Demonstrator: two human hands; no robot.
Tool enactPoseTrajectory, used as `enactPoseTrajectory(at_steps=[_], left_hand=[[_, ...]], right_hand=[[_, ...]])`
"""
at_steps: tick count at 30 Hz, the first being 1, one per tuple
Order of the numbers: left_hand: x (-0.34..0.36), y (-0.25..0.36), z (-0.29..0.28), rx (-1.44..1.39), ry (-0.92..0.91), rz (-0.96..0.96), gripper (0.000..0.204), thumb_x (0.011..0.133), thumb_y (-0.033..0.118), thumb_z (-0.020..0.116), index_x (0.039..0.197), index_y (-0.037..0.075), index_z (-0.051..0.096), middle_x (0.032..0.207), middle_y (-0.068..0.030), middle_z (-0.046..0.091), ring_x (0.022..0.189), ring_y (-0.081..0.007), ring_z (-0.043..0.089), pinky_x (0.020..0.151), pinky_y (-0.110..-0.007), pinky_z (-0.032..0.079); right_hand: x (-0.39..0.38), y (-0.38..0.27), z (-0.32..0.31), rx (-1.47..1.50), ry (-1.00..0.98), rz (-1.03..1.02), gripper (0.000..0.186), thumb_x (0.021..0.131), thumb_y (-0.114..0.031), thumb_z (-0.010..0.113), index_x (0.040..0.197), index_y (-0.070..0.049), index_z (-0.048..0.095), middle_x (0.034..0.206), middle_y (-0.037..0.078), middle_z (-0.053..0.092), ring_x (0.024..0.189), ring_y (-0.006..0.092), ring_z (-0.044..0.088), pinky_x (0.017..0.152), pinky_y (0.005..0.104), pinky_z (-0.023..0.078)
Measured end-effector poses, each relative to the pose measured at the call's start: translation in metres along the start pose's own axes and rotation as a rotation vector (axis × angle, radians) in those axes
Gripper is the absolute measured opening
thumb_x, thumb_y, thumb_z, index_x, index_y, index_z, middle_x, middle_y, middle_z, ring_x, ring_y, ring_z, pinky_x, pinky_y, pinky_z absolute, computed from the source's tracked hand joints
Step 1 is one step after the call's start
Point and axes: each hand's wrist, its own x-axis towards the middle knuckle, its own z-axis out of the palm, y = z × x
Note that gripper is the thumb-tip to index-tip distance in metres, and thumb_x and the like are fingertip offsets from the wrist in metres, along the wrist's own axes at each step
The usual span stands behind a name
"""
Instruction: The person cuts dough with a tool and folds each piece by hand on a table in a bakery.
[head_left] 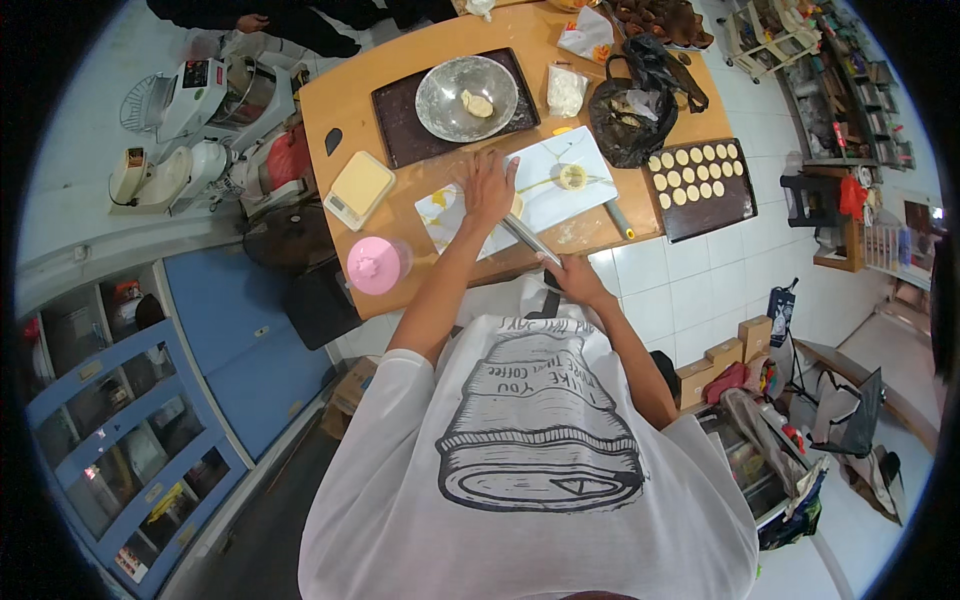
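Note:
My right hand (572, 279) is closed around the near end of a silver metal rod (532, 241), which looks like a rolling pin. The rod slants over the front edge of a white, marble-patterned board (545, 205). My left hand (488, 188) lies flat on the board with fingers stretched out, close to the rod's far end. A small pale piece of dough (517, 206) shows beside its palm, partly hidden. Further right on the board sits a flat round of dough (572, 177). A grey-handled tool (620, 219) rests at the board's right edge.
A steel bowl (438, 101) holding a dough lump (477, 104) stands on a dark tray (393, 137). Left are a kitchen scale (361, 190) and pink-lidded container (376, 265). Right are a black plastic bag (625, 135) and a tray (700, 213) of dough rounds. Someone stands beyond the table.

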Motion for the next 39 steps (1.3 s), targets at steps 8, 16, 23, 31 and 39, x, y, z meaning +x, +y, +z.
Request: enactPoseTrajectory(at_steps=[8,16,23,31,39], left_hand=[[0.02,0.012,0.007,0.141,-0.069,-0.041,0.063,0.105,0.053,0.041,0.131,-0.001,0.058,0.142,-0.021,0.051,0.138,-0.0443,0.039,0.111,-0.067,0.028],[0.009,-0.008,0.001,-0.013,-0.042,0.106,0.06,0.105,0.051,0.043,0.139,0.003,0.053,0.147,-0.0199,0.048,0.14,-0.0428,0.037,0.112,-0.068,0.025],[-0.018,-0.019,-0.008,-0.03,0.045,0.102,0.058,0.106,0.045,0.041,0.15,0.006,0.041,0.15,-0.0168,0.044,0.142,-0.0379,0.033,0.114,-0.065,0.018],[-0.049,-0.026,-0.026,0.073,0.086,0.131,0.052,0.106,0.036,0.044,0.146,0.003,0.043,0.147,-0.0185,0.044,0.141,-0.0371,0.033,0.117,-0.059,0.017],[-0.081,-0.043,-0.041,-0.36,0.207,0.023,0.035,0.107,0.026,0.047,0.13,0.001,0.057,0.139,-0.0202,0.05,0.135,-0.038,0.042,0.115,-0.049,0.03]], right_hand=[[0.01,0.008,-0.013,-0.04,-0.092,0.187,0.069,0.101,-0.06,0.047,0.095,0.002,0.076,0.076,0.029,0.067,0.082,0.0463,0.068,0.078,0.051,0.052],[0.007,-0.001,-0.014,-0.282,0.029,0.032,0.064,0.101,-0.056,0.051,0.091,0.005,0.068,0.067,0.029,0.064,0.074,0.0477,0.067,0.071,0.0539,0.054],[-0.003,-0.014,-0.017,-0.412,0.0,-0.018,0.049,0.102,-0.052,0.049,0.102,-0.003,0.059,0.074,0.022,0.069,0.074,0.0412,0.07,0.065,0.0525,0.056],[-0.009,-0.006,-0.013,-0.422,0.045,-0.135,0.032,0.099,-0.035,0.057,0.112,-0.006,0.054,0.087,0.018,0.069,0.08,0.0411,0.069,0.07,0.0518,0.055],[-0.021,-0.014,-0.014,-0.3,-0.058,-0.111,0.034,0.093,-0.035,0.067,0.105,-0.004,0.059,0.088,0.021,0.069,0.084,0.0429,0.067,0.073,0.053,0.053]])
